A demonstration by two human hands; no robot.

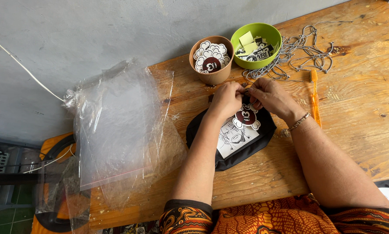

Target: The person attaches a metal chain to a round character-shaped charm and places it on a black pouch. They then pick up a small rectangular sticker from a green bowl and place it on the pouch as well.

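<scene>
A black fabric pouch [263, 130] lies on the wooden table [359, 112] in front of me. On it rest a white card with a drawing [235, 138] and a dark red and white cartoon sticker [246, 117]. My left hand [225, 100] and my right hand [270, 96] meet at the pouch's far edge, fingertips pinched together on it. What they pinch is too small to make out. A bead bracelet sits on my right wrist.
A brown cup [211, 60] holds several cartoon stickers. Beside it a green bowl [256, 45] holds paper tags. Ball chains [305, 50] sprawl at the back, an orange toothbrush [315, 97] lies to the right, and clear plastic bags [116, 125] cover the table's left end.
</scene>
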